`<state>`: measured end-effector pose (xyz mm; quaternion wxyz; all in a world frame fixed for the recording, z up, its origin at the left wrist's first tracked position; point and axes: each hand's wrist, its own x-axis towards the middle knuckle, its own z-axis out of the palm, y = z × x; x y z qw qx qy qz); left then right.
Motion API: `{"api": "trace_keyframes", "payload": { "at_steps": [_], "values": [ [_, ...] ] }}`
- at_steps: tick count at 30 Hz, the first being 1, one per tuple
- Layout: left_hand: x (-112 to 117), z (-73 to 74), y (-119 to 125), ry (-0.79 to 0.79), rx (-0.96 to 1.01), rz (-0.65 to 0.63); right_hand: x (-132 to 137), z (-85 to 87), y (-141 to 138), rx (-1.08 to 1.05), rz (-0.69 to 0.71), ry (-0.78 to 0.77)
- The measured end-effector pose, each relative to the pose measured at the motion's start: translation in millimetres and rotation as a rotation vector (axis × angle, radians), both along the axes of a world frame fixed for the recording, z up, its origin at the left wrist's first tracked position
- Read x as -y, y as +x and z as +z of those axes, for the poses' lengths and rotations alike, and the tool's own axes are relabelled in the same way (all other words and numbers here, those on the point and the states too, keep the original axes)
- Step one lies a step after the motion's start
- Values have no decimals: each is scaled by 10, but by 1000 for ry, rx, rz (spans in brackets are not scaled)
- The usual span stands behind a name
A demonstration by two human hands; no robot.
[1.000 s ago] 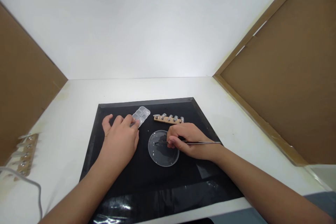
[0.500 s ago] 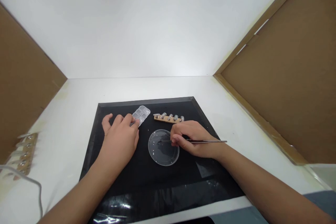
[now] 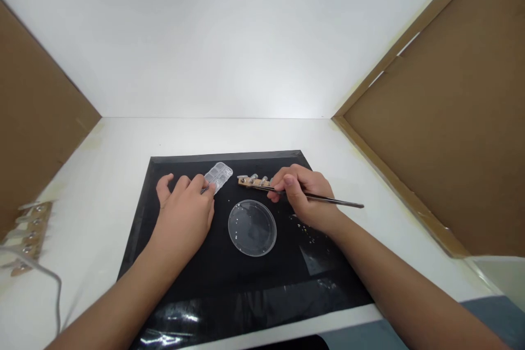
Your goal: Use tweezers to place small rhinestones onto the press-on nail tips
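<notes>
My right hand (image 3: 305, 194) is closed round a pair of slim dark tweezers (image 3: 336, 200), which point left. Their tips come close to a narrow tan strip (image 3: 243, 181) carrying several shiny, clear-looking pieces; whether they touch it I cannot tell. The hand hides the strip's right end. My left hand (image 3: 182, 210) has its fingers closed at the near end of a clear compartment box (image 3: 220, 174), thumb side hidden. A small dark thing shows by those fingertips, too small to name. Between the hands lies a round clear dish (image 3: 252, 229) with tiny bright specks in it.
A black mat (image 3: 205, 284) lies on the white table (image 3: 123, 142). Tiny pale bits (image 3: 305, 229) are scattered beside my right wrist. At left are another tan strip (image 3: 35, 235) with shiny pieces and a grey cable (image 3: 57, 290). Brown panels (image 3: 451, 120) stand at both sides.
My right hand has lifted the tweezers' tips out of the dish and moved them up to the tan strip. The scattered bits have come into view. My left hand stays at the box.
</notes>
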<state>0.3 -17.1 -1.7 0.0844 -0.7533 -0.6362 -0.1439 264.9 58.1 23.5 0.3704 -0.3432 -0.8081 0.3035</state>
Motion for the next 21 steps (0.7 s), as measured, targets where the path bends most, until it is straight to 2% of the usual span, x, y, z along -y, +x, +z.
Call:
{"api": "trace_keyframes", "payload": {
  "at_steps": [11,21],
  "values": [
    [-6,6,-4,-13,11,6,-138,0,-60,26,-165,66],
    [-9,13,-8,-31,6,10,-148,56,-116,200,-137,169]
  ]
}}
